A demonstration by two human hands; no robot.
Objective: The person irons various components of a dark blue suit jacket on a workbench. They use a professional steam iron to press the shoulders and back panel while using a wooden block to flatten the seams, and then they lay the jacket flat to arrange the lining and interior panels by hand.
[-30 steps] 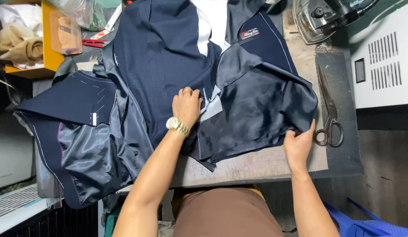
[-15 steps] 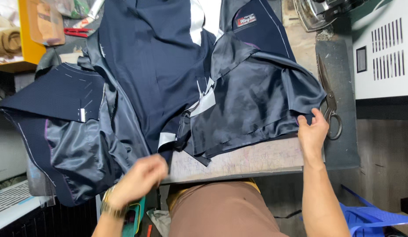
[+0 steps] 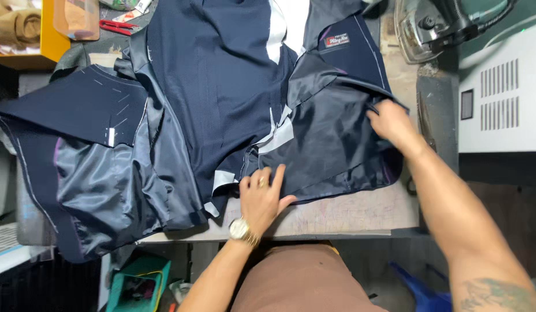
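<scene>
A dark navy suit jacket (image 3: 221, 81) lies spread inside out over the worn wooden table (image 3: 348, 211), its shiny grey lining (image 3: 325, 144) and white interfacing strips showing. My left hand (image 3: 261, 199), with a watch and a ring, presses flat on the lining's lower edge near the table front. My right hand (image 3: 392, 124) pinches the jacket's right edge, fingers closed on the cloth. A sleeve and a lined panel (image 3: 100, 167) hang over the table's left end.
An iron (image 3: 429, 29) stands at the back right beside a white vented machine (image 3: 501, 92). Dark scissors (image 3: 425, 124) lie partly hidden behind my right wrist. Red snips (image 3: 119, 26) and a yellow box (image 3: 40, 32) sit at the back left. A green bin (image 3: 138, 283) stands below.
My left hand dropped below the table edge, then came back onto the lining's lower edge. My right hand moved from the jacket's lower right corner up to its right edge.
</scene>
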